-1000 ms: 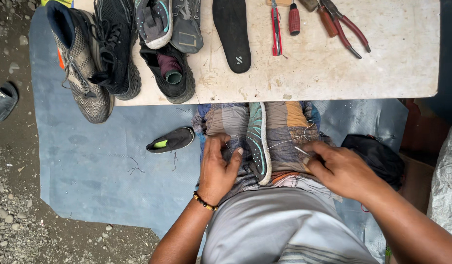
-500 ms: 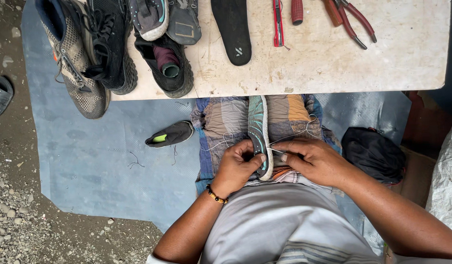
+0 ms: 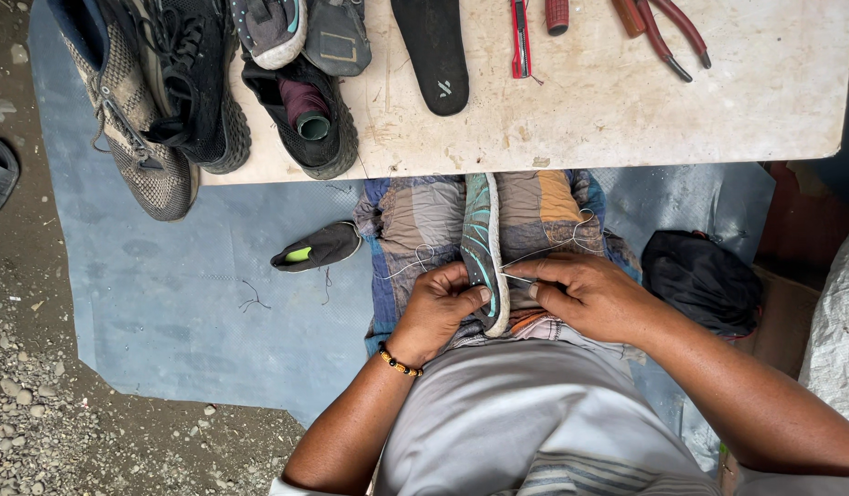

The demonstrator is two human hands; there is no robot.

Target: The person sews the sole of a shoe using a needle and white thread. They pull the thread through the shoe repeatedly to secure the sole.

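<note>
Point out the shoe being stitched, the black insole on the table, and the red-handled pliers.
shoe point(image 3: 484, 241), head view, on its teal sole between the knees.
black insole point(image 3: 432, 50), head view, on its middle.
red-handled pliers point(image 3: 668, 32), head view, on one handle near the pivot.

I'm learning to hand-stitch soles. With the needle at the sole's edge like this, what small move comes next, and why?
Probably draw the needle through with the right hand. Its tip sits at the edge of the shoe, which the left hand pinches steady on the lap, and the white thread hangs in loose loops, so it seems to need tightening.
</note>
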